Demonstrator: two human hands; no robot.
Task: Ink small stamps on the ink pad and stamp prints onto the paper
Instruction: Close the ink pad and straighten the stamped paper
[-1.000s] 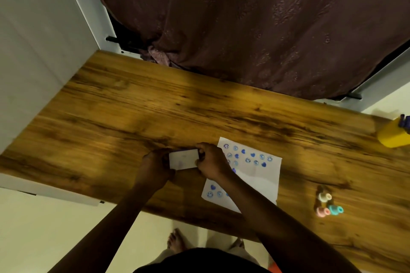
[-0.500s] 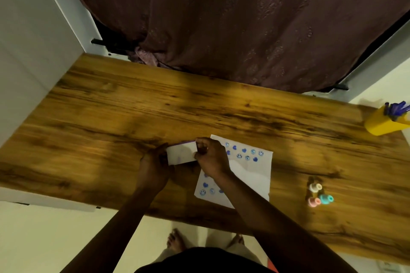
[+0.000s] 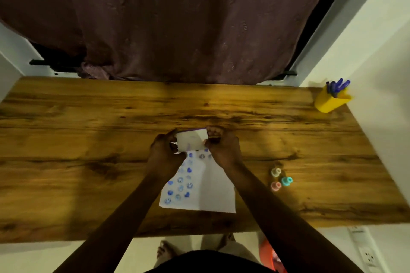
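Note:
A small white ink pad case (image 3: 192, 140) with a purple edge is held above the wooden table (image 3: 88, 139), between both hands. My left hand (image 3: 165, 153) grips its left side and my right hand (image 3: 224, 150) grips its right side. I cannot tell whether the case is open. Below the hands lies a white paper (image 3: 208, 188) with several blue stamp prints on its left half; its top edge is hidden by the hands. Three small stamps, cream (image 3: 276, 172), teal (image 3: 286, 181) and pink (image 3: 275, 186), stand to the right of the paper.
A yellow cup (image 3: 330, 102) holding purple pens stands at the table's far right corner. A dark curtain (image 3: 177, 17) hangs behind the table. White walls flank both ends. Bare feet (image 3: 165, 252) show under the near edge.
The view has swung, so the table now lies square. The ink pad case stays gripped by both hands and now sits over the paper's top edge instead of left of it.

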